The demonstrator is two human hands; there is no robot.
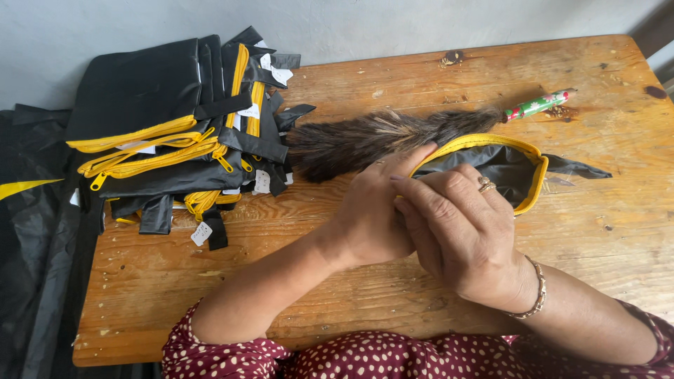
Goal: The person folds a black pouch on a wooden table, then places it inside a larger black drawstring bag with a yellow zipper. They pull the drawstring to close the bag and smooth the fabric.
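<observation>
1. The left hand point(375, 210) and the right hand point(460, 235) meet near the middle of the wooden surface point(393, 295), the right lying partly over the left so that their fingers overlap.

2. Both hands are closed on the near left corner of a black pouch point(502, 168) edged with a yellow zipper point(484, 140). The left thumb reaches up along the yellow edge, and the right fingers curl over the black fabric just beside it. The fingertips themselves are hidden, so how the corner is pinched cannot be told.

3. The pouch lies up and to the right of the hands, its mouth open. Its long axis runs left to right across the surface, ending in a black strap point(579, 167) that points away to the right. The right hand is the nearer to the body of the pouch; the left holds only the corner end.

4. Just behind the pouch and touching its yellow rim lies a feather duster point(372, 140), also set left to right, with a green and red handle point(537, 105) at the right end.

5. Well apart to the left, a stack of black pouches point(168, 133) with yellow zippers rests on the far left corner of the surface, small white tags point(201, 234) hanging from several.

6. The right hand wears a ring point(486, 185), and its wrist a bracelet point(539, 291).
</observation>
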